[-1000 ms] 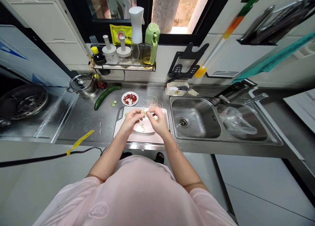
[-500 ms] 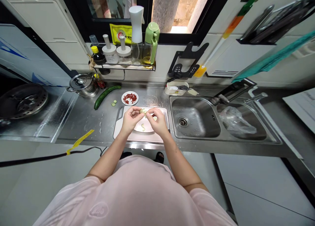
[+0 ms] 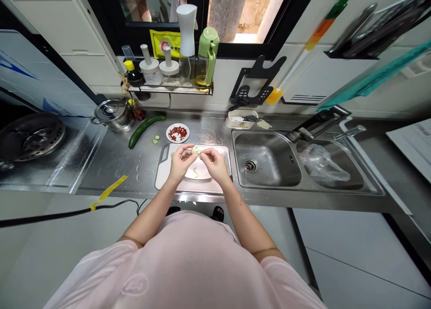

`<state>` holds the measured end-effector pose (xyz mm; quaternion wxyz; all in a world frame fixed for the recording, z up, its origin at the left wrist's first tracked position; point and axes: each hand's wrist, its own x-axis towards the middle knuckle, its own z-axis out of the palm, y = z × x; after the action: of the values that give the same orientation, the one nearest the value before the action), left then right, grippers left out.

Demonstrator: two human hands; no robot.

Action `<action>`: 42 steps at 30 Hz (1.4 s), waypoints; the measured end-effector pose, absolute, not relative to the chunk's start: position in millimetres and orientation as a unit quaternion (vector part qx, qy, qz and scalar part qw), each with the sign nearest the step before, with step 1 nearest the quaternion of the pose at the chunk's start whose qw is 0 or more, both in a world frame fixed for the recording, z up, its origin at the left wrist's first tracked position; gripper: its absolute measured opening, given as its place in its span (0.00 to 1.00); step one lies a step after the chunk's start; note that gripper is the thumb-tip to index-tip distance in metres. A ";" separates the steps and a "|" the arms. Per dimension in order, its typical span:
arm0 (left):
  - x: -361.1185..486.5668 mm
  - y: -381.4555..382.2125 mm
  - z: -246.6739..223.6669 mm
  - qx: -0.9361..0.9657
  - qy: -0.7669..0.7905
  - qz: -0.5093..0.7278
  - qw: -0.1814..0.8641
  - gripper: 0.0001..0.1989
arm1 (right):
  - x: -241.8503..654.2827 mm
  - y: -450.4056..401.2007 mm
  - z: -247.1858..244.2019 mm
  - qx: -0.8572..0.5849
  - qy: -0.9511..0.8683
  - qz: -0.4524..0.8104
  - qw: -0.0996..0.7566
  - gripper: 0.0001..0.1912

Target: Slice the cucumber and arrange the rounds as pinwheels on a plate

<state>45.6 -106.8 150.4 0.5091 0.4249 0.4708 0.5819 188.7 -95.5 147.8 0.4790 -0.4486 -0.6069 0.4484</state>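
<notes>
While a small pale-green cucumber piece (image 3: 195, 151) is held just above the board, it is pinched between the closed fingertips of the left hand (image 3: 182, 162) and the right hand (image 3: 215, 162), and light, even pressure would best suit so thin and slippery a piece. Beneath the hands lies a white plastic cutting board (image 3: 164, 181), its right edge just beside a stainless-steel sink (image 3: 266, 161). Open room is offered by the brushed-steel counter (image 3: 114, 165) left of the board, below a whole dark-green cucumber (image 3: 144, 130).
</notes>
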 end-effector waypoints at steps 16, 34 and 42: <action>32.4 -104.9 78.3 0.471 0.572 0.476 0.472 0.10 | 201.2 -83.2 87.7 -0.511 -0.709 0.366 0.319 0.08; 35.4 -108.6 33.7 0.620 0.700 0.166 0.311 0.04 | 190.6 -82.6 30.9 -0.533 -0.793 0.285 0.071 0.10; 41.3 -108.5 35.6 0.635 0.716 0.097 0.273 0.06 | 187.3 -82.9 30.7 -0.534 -0.809 0.247 0.002 0.12</action>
<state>41.3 -108.5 35.6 0.2727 0.6351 0.7161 0.0974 187.3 -82.9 30.7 0.0017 -0.5342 -0.8086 0.2466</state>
